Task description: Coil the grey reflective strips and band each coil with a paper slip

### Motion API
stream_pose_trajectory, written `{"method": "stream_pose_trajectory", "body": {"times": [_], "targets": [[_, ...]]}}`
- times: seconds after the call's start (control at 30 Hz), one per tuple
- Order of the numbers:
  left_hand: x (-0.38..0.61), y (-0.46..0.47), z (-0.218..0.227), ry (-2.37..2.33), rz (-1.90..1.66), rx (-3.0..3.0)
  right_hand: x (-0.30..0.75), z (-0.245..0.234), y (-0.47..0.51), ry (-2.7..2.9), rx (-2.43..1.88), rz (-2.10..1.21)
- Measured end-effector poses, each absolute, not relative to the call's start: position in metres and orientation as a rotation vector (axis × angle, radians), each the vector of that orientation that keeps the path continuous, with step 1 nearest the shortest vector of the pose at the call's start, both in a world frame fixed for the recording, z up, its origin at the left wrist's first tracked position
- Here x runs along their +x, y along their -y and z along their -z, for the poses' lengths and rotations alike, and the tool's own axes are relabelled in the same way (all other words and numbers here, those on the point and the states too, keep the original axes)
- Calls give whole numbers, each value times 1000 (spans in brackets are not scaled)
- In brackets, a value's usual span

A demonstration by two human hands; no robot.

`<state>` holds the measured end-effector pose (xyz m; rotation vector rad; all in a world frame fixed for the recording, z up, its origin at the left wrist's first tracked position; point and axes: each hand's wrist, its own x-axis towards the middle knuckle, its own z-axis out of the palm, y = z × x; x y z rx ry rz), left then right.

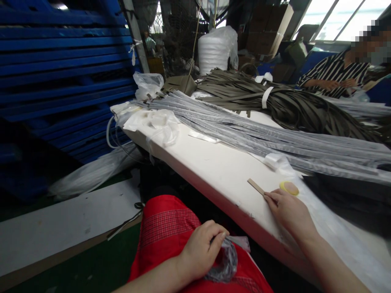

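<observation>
Plastic coil (pixel 227 264) in left hand (pixel 204 248) — right hand (pixel 288 209) pinches a brown strip (pixel 255 186).

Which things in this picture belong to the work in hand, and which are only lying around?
Seemingly in use:
thin flat tan strip, in the right hand
shiny grey plastic coil, in the left hand

Apparently only lying around:
stacked blue slatted pallets
white cylindrical roll
round yellow-rimmed object
</observation>
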<state>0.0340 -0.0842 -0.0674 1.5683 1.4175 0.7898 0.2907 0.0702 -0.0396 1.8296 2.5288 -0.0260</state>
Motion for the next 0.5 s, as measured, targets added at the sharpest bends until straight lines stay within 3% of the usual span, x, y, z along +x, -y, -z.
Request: {"method": "stream_pose_trajectory", "body": {"times": [0.5], "targets": [[35,83,66,-1418,-785,1540,290,38,-72,-2487,1790,20]]}}
